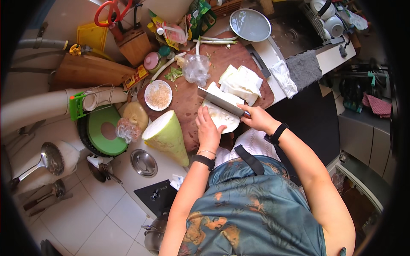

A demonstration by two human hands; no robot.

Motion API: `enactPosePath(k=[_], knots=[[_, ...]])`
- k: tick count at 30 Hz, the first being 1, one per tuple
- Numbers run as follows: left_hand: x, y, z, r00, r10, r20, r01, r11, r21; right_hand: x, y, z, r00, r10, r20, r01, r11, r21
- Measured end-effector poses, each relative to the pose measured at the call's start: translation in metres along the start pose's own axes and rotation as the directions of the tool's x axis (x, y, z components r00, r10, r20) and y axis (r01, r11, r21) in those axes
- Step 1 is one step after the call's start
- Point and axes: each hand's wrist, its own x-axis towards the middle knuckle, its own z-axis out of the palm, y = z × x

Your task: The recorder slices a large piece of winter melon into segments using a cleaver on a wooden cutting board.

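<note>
My right hand (258, 117) grips the handle of a cleaver (221, 102), whose broad blade crosses a piece of pale gourd (221, 118) with a seedy middle. Flat against the left side of that piece rests my left hand (207, 128), fingers pointing away from me. White gourd flesh shows on both sides of the blade; how deep the edge sits is hidden. Beyond the knife, several cut white slabs (241, 83) are heaped on the round wooden cutting board (189, 102). A large green-skinned gourd end (168, 137) lies left of my left hand, cut face up.
On the board are a small bowl of dried shrimp-like bits (158, 95), a crumpled plastic bag (196, 68) and scallions (217, 41). A knife block (133, 46) stands behind. A metal bowl (250, 25) sits near the sink (290, 30). A grey cloth (304, 68) hangs over the counter edge.
</note>
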Motion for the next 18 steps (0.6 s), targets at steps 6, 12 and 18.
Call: enactPosePath(k=[6, 12, 18], knots=[[-0.001, 0.0, -0.001, 1.0, -0.005, -0.007, 0.005, 1.0, -0.005, 0.001, -0.021, -0.022, 1.0, -0.001, 0.02, 0.003, 0.995, -0.099], [-0.001, 0.0, -0.001, 1.0, -0.011, -0.007, 0.011, 1.0, -0.011, -0.007, -0.03, -0.037, 0.997, -0.07, -0.025, 0.072, 0.993, 0.094], [-0.001, -0.001, 0.0, 1.0, -0.008, -0.005, 0.008, 1.0, -0.015, -0.017, -0.037, -0.051, 0.994, -0.008, -0.108, 0.027, 0.983, 0.182]])
